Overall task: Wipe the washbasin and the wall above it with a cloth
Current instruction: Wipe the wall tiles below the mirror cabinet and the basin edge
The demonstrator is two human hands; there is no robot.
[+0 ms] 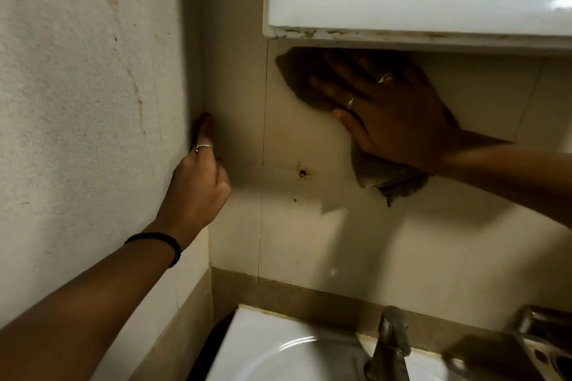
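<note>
My right hand (pixel 393 114) lies flat, fingers spread, pressing a brown-grey cloth (pixel 297 77) against the tiled wall (pixel 309 241) just under the white cabinet. A fold of the cloth hangs below my wrist. My left hand (pixel 201 182) rests at the corner where the rough left wall (pixel 77 102) meets the tiles, one finger stretched along the corner and the other fingers curled, holding nothing. The white washbasin (pixel 278 356) fills the bottom of the view, below both hands.
A white cabinet with a mirror (pixel 418 9) overhangs the cloth. A metal tap (pixel 391 346) stands at the back of the basin. A small dark hole (pixel 301 173) marks the tile between my hands. A metal rack (pixel 544 337) sits at the bottom right.
</note>
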